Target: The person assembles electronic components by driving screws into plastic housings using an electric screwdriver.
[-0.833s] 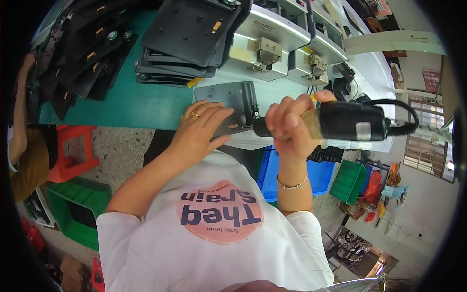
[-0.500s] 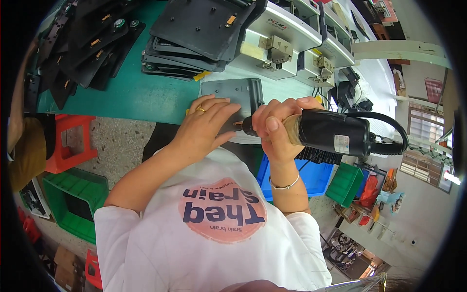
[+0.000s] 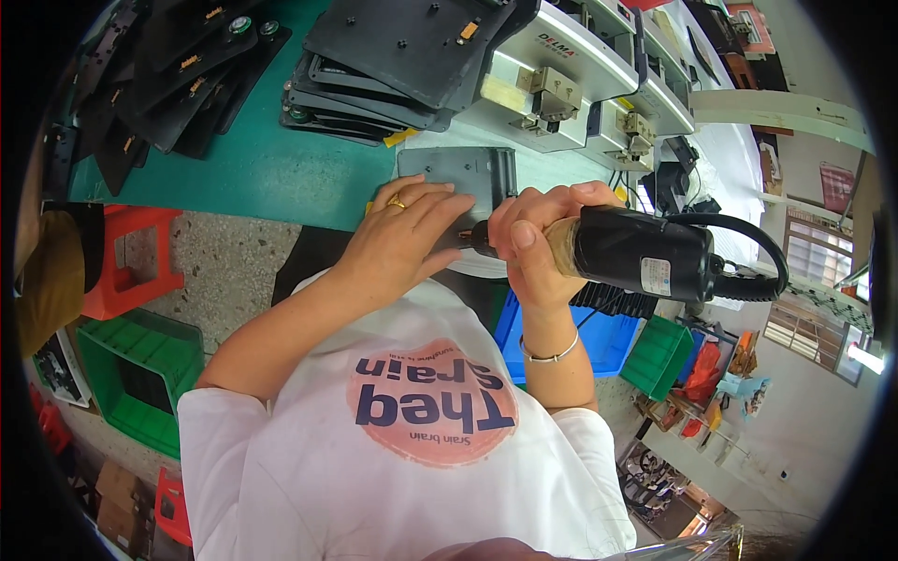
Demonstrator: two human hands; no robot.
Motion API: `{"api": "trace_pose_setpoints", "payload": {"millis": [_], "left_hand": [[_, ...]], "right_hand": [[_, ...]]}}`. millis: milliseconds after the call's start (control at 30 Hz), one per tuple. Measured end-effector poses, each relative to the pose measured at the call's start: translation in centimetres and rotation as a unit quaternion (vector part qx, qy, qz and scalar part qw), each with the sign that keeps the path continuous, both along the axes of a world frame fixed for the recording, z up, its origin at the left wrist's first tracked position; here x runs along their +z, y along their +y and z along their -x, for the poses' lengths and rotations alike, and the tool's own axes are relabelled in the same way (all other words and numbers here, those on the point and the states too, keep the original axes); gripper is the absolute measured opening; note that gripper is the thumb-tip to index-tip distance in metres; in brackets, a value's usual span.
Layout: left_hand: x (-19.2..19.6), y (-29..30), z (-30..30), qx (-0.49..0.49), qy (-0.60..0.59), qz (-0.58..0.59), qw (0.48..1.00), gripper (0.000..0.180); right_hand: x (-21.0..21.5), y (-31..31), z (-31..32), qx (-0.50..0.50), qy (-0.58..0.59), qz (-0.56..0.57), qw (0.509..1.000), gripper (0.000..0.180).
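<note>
While our right hand is wrapped tight round the driver, the tool lies almost level, its long axis running left to right, the bit end pointing left at the plate and the cable looping off its right end. The plate, a flat grey piece, sits at the near edge of the bench, just ahead of our hands, its own long side running along that edge. Our left hand lies flat on the plate's near left part, fingers spread and pressing down, a ring on one finger; it grips nothing. The bit tip meets the plate's near edge just beside our left fingertips, so the two hands are touching or nearly so there; the exact contact point is hidden behind our fingers. Both hands are equally close to the plate, the left on it, the right just off its near right corner.

Beyond the plate stands a grey machine, close behind its far edge, which leaves little room that way. To the far left lies a stack of black parts; between it and the plate the green bench top is bare. The near side drops off the bench edge toward our body.
</note>
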State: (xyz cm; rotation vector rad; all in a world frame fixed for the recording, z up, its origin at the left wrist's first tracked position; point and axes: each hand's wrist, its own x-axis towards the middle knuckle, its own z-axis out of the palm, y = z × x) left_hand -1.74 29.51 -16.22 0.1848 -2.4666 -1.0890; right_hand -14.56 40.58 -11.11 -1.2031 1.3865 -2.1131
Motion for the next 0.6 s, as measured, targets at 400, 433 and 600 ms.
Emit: {"api": "trace_pose_setpoints", "payload": {"millis": [400,433,600], "left_hand": [[-0.2,-0.2,-0.1,-0.016,-0.005,-0.008,1.0,0.059],[-0.1,-0.2,-0.1,-0.014,-0.005,-0.01,1.0,0.058],[-0.4,-0.1,0.0,-0.011,0.004,-0.018,1.0,0.059]], "right_hand": [[0.4,-0.3,-0.5,0.0,-0.013,0.004,1.0,0.053],[0.4,-0.3,-0.7,-0.009,-0.014,-0.003,1.0,0.056],[0.2,-0.5,-1.4,-0.078,0.071,-0.088,0.991,0.066]]}}
